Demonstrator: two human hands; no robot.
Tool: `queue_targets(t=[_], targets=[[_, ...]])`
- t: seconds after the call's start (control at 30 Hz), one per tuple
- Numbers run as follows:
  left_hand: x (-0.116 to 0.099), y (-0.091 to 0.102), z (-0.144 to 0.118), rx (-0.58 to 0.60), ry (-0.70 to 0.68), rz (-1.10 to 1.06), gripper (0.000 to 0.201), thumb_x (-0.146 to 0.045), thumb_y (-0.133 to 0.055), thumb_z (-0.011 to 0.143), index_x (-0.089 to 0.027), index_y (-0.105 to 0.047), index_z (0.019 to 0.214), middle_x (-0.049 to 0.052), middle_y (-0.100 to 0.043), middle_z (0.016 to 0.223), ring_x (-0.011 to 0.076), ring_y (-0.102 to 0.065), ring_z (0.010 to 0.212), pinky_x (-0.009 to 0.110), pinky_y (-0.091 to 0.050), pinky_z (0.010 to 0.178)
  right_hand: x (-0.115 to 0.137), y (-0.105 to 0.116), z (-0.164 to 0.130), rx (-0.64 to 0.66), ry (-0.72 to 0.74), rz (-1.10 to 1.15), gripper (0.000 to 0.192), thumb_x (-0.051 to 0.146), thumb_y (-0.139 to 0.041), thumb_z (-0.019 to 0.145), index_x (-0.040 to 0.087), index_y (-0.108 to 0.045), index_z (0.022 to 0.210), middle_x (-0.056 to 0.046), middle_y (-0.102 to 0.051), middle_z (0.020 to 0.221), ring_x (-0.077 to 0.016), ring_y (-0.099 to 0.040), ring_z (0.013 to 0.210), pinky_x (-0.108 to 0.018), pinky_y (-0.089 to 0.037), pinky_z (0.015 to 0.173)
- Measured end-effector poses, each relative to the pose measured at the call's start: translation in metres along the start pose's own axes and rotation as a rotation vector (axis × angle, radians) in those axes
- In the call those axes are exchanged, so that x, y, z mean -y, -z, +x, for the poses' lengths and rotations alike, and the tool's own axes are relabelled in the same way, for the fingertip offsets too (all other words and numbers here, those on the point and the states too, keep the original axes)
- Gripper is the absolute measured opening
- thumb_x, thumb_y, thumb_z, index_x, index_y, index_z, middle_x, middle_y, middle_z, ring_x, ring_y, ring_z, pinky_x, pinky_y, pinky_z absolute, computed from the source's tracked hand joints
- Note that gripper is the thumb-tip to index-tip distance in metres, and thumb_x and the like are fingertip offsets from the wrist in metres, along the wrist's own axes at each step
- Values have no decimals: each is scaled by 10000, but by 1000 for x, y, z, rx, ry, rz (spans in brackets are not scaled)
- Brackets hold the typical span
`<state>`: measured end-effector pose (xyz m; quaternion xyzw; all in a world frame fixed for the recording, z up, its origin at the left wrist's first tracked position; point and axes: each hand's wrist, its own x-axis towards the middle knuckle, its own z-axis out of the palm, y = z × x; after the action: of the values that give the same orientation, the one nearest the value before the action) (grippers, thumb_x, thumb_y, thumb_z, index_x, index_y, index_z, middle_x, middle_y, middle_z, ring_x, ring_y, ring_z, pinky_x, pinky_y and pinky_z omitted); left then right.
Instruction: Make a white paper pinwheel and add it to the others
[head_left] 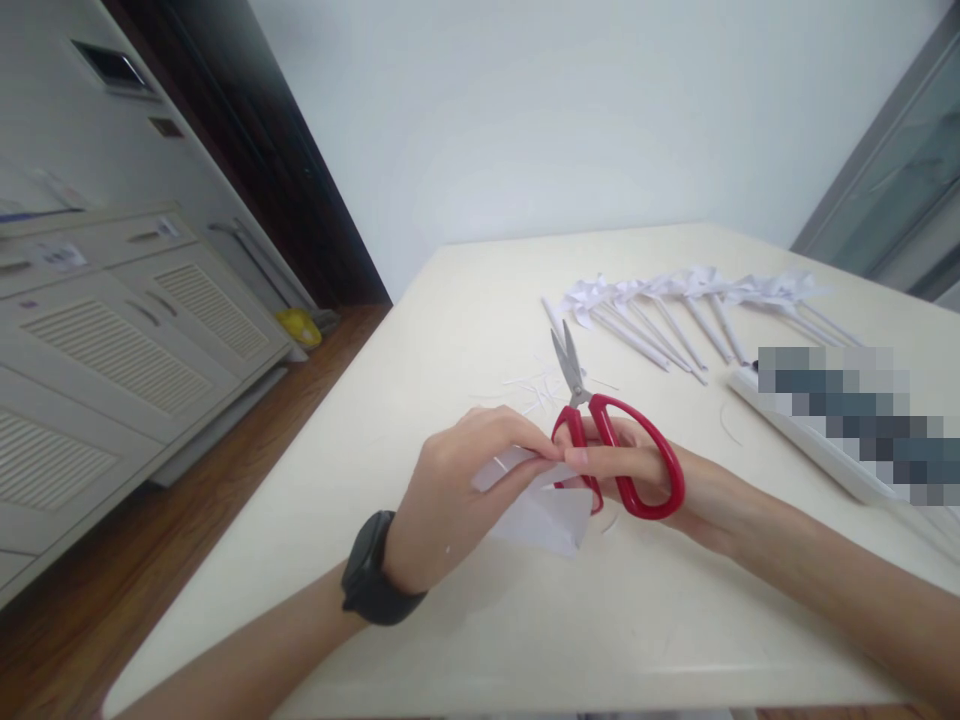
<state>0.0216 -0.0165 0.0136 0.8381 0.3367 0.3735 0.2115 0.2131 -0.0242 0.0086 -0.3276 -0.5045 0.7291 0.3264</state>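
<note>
My left hand (472, 480), with a black watch (371, 570) on its wrist, pinches a sheet of white paper (544, 520) between thumb and fingers. The paper hangs below the fingers and is partly hidden by them. Red-handled scissors (651, 450) hang on my right hand (626, 455), its fingers through the handle loops. Their blades point away from me and stand slightly apart, with no paper between them. The right fingertips meet the left fingertips at the paper's upper edge.
Several white paper pinwheels (690, 285) on rolled sticks lie in a row at the back right. Thin paper strips (536, 388) are scattered beyond my hands. A white tray (810, 440), partly blurred out, is on the right. The white table (360, 440) ends at the left above a wooden floor.
</note>
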Motion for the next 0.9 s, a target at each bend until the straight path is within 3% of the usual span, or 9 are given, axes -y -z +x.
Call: queue_targets(t=[0.27, 0.47, 0.73, 0.9], targets=[[3, -2, 4, -2, 450, -548, 97, -255, -630, 762, -185, -592, 818, 36, -644, 854, 151, -596, 772, 250, -459, 667, 4, 1, 2, -144, 157, -251, 61, 259, -590, 784, 202, -576, 799, 17, -493, 688, -125, -452, 650, -260, -346, 603], [5, -6, 5, 88, 614, -733, 122, -253, -636, 742, -190, -571, 824, 16, -626, 782, 123, -572, 657, 210, -420, 545, 1, -3, 0, -183, 205, -356, 77, 253, -600, 775, 213, -534, 780, 42, -451, 619, -102, -417, 544, -238, -319, 505], [2, -5, 5, 147, 611, -758, 88, -245, -630, 756, -186, -567, 772, 2, -610, 755, 104, -552, 638, 190, -399, 528, 3, -3, 0, -218, 265, -478, 94, 269, -598, 776, 199, -540, 751, 21, -514, 671, -112, -466, 591, -227, -355, 525], [0, -5, 3, 112, 448, -573, 74, -249, -598, 784, -177, -589, 798, 36, -632, 826, 159, -593, 786, 266, -458, 705, 2, -5, 0, -261, 250, -529, 120, 274, -595, 773, 199, -536, 700, 29, -496, 617, -102, -440, 544, -221, -345, 497]])
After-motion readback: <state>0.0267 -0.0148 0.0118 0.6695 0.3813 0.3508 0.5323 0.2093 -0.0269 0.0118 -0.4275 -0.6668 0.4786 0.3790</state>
